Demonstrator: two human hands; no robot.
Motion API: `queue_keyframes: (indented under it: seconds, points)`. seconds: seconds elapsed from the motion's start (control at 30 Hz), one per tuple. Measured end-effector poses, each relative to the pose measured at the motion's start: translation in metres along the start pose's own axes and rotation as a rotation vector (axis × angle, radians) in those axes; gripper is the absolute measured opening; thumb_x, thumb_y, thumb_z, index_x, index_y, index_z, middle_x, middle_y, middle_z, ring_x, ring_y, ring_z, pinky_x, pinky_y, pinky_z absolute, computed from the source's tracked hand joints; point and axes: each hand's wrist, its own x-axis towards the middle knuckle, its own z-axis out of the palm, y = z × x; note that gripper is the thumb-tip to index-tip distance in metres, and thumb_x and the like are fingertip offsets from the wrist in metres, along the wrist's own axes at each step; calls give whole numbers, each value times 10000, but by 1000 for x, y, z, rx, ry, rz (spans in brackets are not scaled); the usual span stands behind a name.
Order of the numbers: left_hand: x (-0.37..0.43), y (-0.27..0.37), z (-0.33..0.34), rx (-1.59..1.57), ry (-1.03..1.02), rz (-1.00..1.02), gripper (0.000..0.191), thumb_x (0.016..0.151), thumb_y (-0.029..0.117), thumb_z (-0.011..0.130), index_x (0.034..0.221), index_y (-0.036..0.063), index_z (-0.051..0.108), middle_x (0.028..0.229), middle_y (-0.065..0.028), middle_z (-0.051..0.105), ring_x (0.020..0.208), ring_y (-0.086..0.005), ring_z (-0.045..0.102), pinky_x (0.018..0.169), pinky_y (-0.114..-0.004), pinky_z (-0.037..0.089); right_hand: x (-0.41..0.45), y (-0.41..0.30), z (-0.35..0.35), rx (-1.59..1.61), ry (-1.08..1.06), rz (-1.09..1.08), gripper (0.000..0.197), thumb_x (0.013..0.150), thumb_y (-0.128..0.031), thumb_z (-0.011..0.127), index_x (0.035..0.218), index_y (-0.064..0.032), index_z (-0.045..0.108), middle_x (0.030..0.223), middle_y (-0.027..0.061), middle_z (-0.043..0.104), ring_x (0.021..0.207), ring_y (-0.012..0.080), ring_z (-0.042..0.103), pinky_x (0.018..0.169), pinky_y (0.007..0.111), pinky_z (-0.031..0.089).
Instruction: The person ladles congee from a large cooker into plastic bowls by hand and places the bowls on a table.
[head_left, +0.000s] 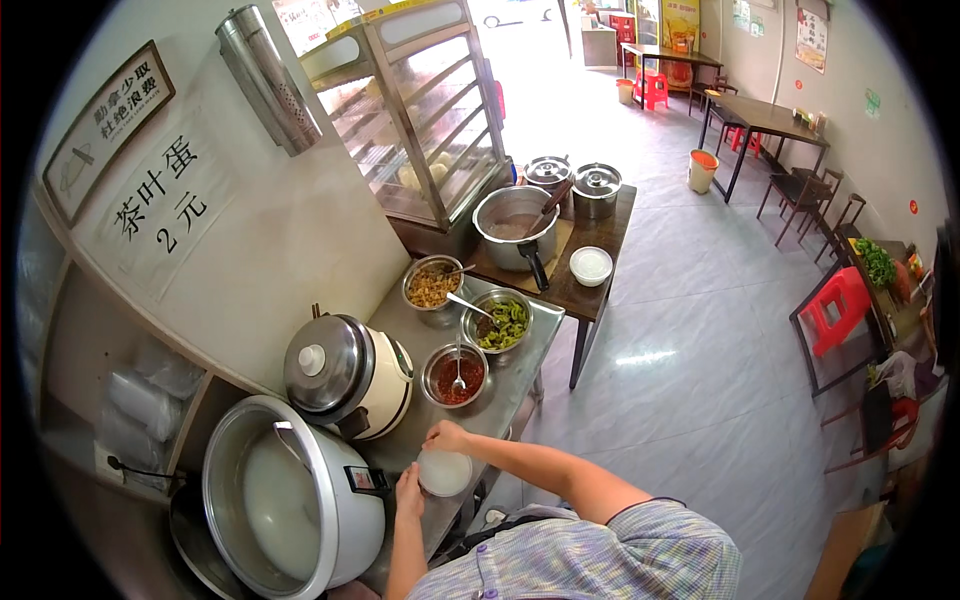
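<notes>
A round white tub with a pale, translucent top (445, 472) is at the near part of the metal counter (517, 375). My left hand (409, 491) holds its left side. At its far rim, the fingers of my right hand (445, 437) are bent over the edge. Left of my hands stands a large open pot of whitish liquid (281, 499) with a ladle handle at its rim. Beyond them are metal bowls of red chilli sauce (456, 379), chopped green vegetables (506, 326) and diced brown food (431, 287), each with a spoon.
A lidded cooker (349, 375) stands by the wall. On the wooden table (611, 232) are a pressure-cooker pot (516, 229), two lidded steel pots and a white lidded tub (591, 265). A glass food warmer (420, 127) rises behind. Tables, stools and chairs line the right wall.
</notes>
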Motion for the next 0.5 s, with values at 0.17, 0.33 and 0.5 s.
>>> queue_keyframes:
  seconds: [0.17,0.33,0.5]
  points:
    - [-27,-15,-1,114,5,-55,271,890,267,492,1063,64,444,946,-66,548,784,-169,550,637,-332,484,-13,-2,-5,121,20,25,343,733,-326,624,889,-21,644,781,147,635,716,226,606,674,321,469]
    - [-48,-18,9,75,-38,-5,307,899,241,465,1155,107,360,1077,-78,497,855,-197,543,638,-368,495,-36,-13,-2,-39,79,-7,407,795,-380,517,926,-12,633,831,188,626,790,314,604,741,374,456]
    - [-66,-10,38,-56,-59,153,377,920,298,404,1247,141,299,1186,-75,442,1015,-226,497,732,-381,480,-50,-8,-5,-42,145,-17,418,829,-377,475,881,9,627,822,212,612,801,351,588,740,390,446]
